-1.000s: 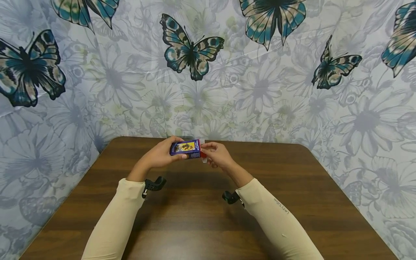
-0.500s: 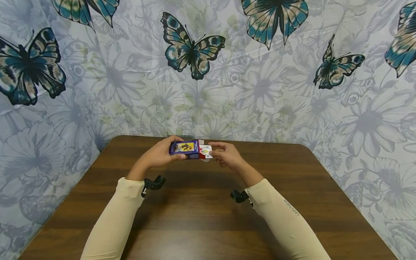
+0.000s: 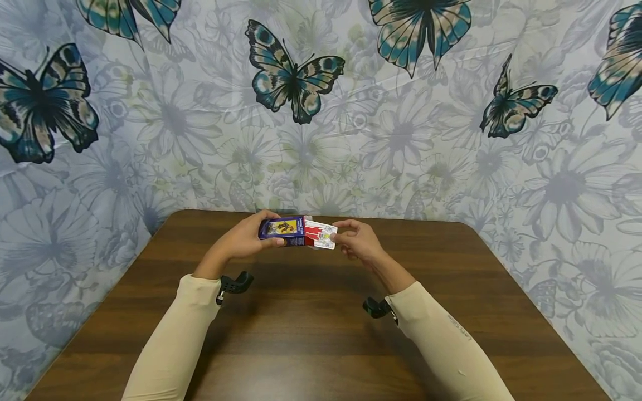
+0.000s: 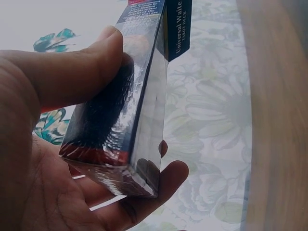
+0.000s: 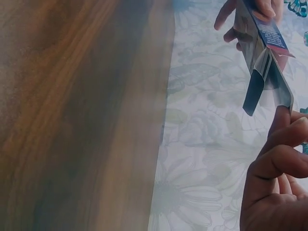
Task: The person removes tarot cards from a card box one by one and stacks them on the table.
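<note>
My left hand [image 3: 243, 239] grips a dark blue tarot deck box [image 3: 282, 228], with a yellow picture on its face, above the far edge of the table. In the left wrist view the box [image 4: 144, 91] reads "Universal Waite Tarot Deck"; the thumb lies along one side and fingers wrap beneath. From the box's open right end sticks a white card [image 3: 326, 234] with red print, whether one or several I cannot tell. My right hand [image 3: 364, 243] pinches its outer end. Near that end, a dark flap [image 5: 254, 91] stands out from the box in the right wrist view.
A brown wooden table [image 3: 301, 334] spreads beneath both hands. Behind it hangs a pale floral cloth [image 3: 401, 167] with printed butterflies, close to the table's far edge. Dark wrist straps with camera mounts [image 3: 237, 283] sit below each hand.
My right hand has moved to the right, drawing the white card out of the box end, and more of it shows now. My left hand and the box have stayed nearly in place.
</note>
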The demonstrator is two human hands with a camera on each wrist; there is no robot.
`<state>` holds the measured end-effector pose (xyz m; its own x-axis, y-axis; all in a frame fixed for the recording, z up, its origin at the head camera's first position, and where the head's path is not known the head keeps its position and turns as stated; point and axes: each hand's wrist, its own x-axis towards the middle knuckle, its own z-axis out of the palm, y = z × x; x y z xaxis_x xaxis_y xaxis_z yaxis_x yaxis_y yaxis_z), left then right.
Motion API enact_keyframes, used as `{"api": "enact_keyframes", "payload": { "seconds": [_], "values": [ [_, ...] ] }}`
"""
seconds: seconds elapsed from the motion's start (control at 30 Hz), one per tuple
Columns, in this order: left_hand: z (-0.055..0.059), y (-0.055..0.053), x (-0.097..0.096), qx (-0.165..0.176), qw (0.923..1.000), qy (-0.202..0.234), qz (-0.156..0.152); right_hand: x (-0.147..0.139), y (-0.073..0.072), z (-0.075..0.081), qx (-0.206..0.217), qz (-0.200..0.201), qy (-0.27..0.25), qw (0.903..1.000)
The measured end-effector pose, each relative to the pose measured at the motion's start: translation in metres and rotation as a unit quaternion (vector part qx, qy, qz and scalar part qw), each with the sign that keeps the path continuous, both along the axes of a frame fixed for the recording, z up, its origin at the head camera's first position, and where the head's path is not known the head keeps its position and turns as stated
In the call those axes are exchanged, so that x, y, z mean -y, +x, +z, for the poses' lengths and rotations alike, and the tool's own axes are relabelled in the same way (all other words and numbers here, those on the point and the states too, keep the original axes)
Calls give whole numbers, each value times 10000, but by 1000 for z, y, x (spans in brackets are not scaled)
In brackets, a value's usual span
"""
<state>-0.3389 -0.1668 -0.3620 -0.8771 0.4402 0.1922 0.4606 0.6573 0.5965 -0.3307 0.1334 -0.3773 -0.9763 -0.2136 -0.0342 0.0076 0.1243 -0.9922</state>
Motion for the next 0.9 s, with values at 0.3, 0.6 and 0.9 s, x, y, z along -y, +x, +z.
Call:
{"api": "enact_keyframes", "payload": {
  "seconds": [0.3, 0.6, 0.9],
  "values": [
    [0, -1, 2, 4, 10000, 21, 74, -1, 9, -1, -25, -374, -246, 9990],
    [2, 0, 0, 27, 9999, 60, 103, 2, 17, -2, 51, -313, -185, 9993],
    [2, -1, 0, -34, 9999, 7, 165, 7, 20, -9, -168, -399, -153, 9989]
  ]
}}
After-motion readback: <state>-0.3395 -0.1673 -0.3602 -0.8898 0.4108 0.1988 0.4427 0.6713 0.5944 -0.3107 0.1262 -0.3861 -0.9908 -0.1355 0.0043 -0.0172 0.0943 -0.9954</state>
